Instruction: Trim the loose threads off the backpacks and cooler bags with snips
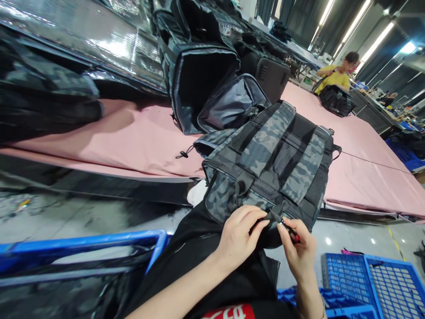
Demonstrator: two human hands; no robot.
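Observation:
A grey camouflage backpack lies straps-up, its bottom end resting on my lap and its top on the pink table. My left hand pinches a black strap end at the bag's lower edge. My right hand is closed around a small tool with a red handle, its tip touching that strap end. Both hands sit close together at the near edge of the backpack.
Another open camouflage bag stands behind the backpack, with more bags farther back. Silver-lined material lies at the top left. Blue plastic crates sit at the lower right and a blue bin rim at the lower left. A person in yellow works at the far end.

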